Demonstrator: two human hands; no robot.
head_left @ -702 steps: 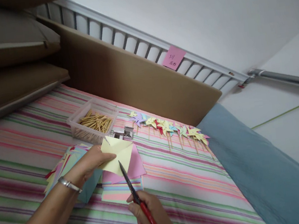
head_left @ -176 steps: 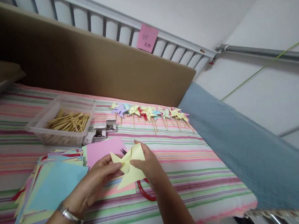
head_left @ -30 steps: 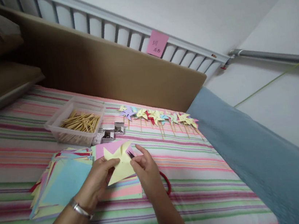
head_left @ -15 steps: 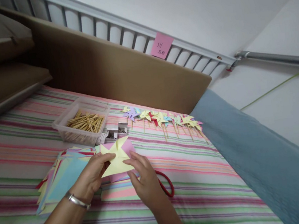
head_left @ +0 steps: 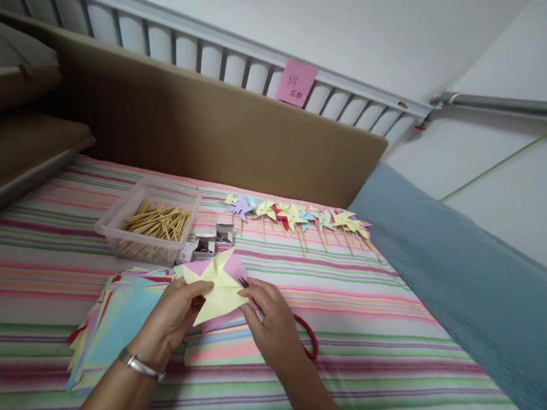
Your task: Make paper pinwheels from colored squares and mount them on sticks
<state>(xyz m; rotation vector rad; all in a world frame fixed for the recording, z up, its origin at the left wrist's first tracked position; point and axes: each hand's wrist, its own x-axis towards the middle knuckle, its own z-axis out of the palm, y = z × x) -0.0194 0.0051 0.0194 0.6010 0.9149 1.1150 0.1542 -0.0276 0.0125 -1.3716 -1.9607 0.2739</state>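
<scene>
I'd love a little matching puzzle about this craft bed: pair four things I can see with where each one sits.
Things:
1. wooden sticks
2. pink sticky note
3. finished pinwheels
4. yellow paper pinwheel

Places:
A. stuck on the white rail
B. between the left hand and right hand
C. in the clear plastic tray
D. in a row on the striped sheet

Pairs: 1-C, 2-A, 3-D, 4-B

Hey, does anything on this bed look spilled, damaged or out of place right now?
Nothing stands out. The sticks stay inside the clear tub, the finished pinwheels lie in a row, and the coloured paper stack is only loosely fanned. Both hands, left and right, hold the yellow pinwheel.
</scene>
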